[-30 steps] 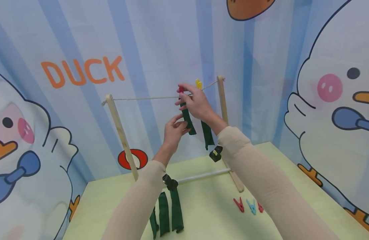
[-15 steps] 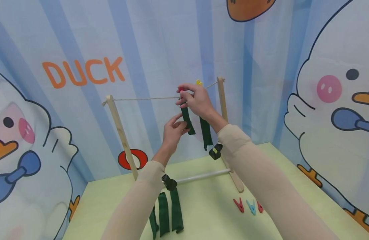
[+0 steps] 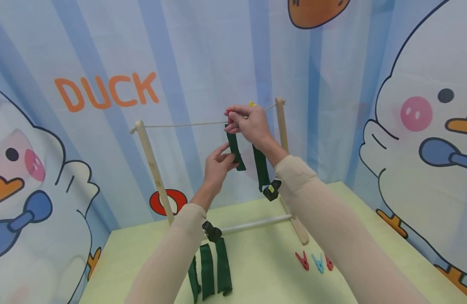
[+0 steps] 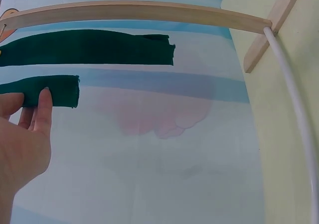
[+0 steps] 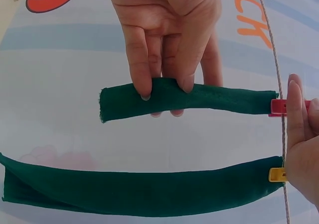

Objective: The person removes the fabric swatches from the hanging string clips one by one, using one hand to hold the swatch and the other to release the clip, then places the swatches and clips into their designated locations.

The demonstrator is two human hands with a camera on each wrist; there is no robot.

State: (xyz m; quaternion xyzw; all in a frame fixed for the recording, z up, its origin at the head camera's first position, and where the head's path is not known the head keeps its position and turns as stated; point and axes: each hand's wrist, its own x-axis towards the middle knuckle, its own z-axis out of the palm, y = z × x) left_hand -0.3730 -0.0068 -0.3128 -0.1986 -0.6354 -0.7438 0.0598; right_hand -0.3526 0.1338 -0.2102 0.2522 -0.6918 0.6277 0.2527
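Midway along the rope, a short green cloth strip hangs with a red clothespin on its top end, at the rope. My right hand pinches that clothespin between thumb and fingers. Lower on the strip, my left hand holds the cloth between thumb and fingertips, as the right wrist view makes plain. Beside it a longer green strip hangs from a yellow clothespin; in the head view my right hand and wrist cover part of this strip.
Two wooden posts carry the rope, joined low down by a white rod. Several green strips lie on the table at front left. Red clothespins and a blue clothespin lie at right. A duck-print curtain stands behind.
My right fingers have drawn closer together round the red clothespin, which shows less in the head view. My left hand has shifted very slightly left, keeping its hold on the strip.
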